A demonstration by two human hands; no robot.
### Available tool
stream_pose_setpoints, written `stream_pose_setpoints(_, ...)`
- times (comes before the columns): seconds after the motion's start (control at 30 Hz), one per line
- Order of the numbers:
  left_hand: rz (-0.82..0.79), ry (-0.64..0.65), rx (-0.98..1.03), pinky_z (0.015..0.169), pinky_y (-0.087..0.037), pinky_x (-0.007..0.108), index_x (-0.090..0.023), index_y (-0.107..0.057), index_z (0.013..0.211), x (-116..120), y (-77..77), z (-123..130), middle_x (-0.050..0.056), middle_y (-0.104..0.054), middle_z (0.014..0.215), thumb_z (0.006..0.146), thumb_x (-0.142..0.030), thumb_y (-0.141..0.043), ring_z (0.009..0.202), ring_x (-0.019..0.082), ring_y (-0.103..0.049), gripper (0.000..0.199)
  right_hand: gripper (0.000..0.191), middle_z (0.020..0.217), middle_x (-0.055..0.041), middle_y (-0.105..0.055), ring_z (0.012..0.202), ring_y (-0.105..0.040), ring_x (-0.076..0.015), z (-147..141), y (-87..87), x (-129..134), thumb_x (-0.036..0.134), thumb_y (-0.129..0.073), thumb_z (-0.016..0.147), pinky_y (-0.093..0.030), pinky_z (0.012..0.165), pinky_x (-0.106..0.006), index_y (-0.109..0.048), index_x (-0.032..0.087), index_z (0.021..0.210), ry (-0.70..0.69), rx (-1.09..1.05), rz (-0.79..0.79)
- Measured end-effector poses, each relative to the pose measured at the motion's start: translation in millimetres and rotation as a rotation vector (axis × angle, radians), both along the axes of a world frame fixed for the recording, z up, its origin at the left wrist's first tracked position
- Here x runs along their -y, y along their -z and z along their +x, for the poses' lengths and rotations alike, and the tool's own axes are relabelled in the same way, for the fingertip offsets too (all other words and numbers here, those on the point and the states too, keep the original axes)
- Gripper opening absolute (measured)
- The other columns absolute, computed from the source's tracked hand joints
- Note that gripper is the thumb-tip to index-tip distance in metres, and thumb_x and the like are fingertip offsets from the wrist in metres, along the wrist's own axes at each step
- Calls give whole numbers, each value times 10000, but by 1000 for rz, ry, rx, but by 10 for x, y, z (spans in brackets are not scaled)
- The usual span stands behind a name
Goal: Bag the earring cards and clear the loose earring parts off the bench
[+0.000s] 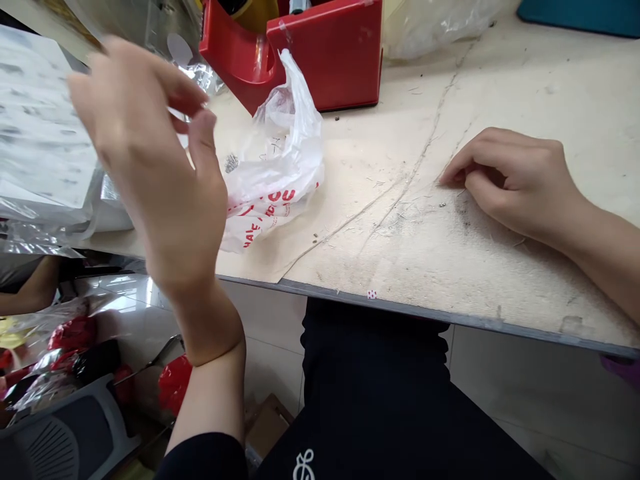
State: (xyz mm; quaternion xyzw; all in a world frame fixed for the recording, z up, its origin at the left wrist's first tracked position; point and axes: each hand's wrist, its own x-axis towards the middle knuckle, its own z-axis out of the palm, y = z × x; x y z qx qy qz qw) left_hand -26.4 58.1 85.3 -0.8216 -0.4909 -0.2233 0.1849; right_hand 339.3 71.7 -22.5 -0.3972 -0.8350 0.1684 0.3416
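My left hand (150,147) is raised at the left, beside a crumpled white plastic bag (295,153) with red print. Its fingers are bent and slightly blurred, and what lies between them, if anything, cannot be made out. My right hand (515,173) rests on the worn tabletop (360,253) at the right, thumb and forefinger pinched low at the surface; anything between the fingertips is too small to name. Small metal bits (231,163) lie in the open bag. A tiny metal piece (442,205) sits on the table just left of my right hand.
A red tape dispenser (330,53) stands behind the bag. Plastic-wrapped white packs (40,133) are at the left. A clear bag (430,27) and a teal object (580,15) lie at the back. The table edge (400,308) runs before my lap. A person's arm (33,290) shows far left.
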Motion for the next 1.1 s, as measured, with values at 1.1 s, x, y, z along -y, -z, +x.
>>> stream_pose_setpoints(1.1, -380, 226, -102, 779, -532, 309, -151, -618, 952, 676, 716, 240, 59, -647, 860, 978, -80, -574, 830, 192, -569, 87, 330, 813, -16, -686, 745, -659, -136, -11, -19, 28, -47, -476, 784, -503, 577, -295, -667, 221, 790, 46, 1, -56)
